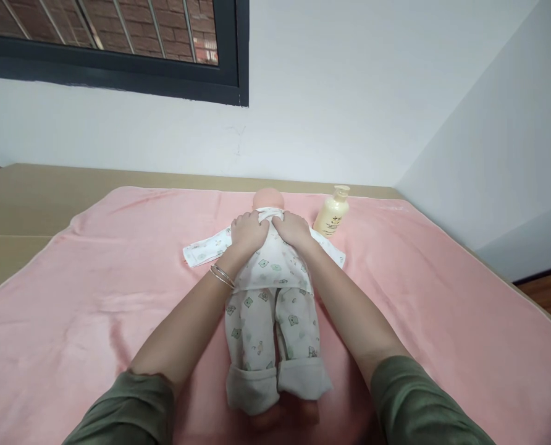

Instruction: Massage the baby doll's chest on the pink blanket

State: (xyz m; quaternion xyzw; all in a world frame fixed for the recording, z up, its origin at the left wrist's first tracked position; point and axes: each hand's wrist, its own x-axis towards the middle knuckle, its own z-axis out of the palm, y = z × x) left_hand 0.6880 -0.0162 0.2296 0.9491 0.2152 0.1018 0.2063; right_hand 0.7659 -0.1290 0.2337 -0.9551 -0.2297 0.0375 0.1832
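Note:
A baby doll [268,198] in a white patterned top [275,266] and matching trousers [257,327] with rolled cuffs lies on a pink cloth [155,296], its head away from me and its feet near me. My left hand [249,233] rests on the left shoulder area of the top, fingers spread. On the right shoulder area lies my right hand [293,228], its fingers curving over the far side and partly hidden. Both thumbs point toward the middle of the top. The sleeves stretch out to both sides.
A cream pump bottle [332,212] stands on the cloth right of the doll's head. Beneath the cloth is a wooden surface [29,198]. A white wall [326,93] and a dark-framed window [233,43] are behind it.

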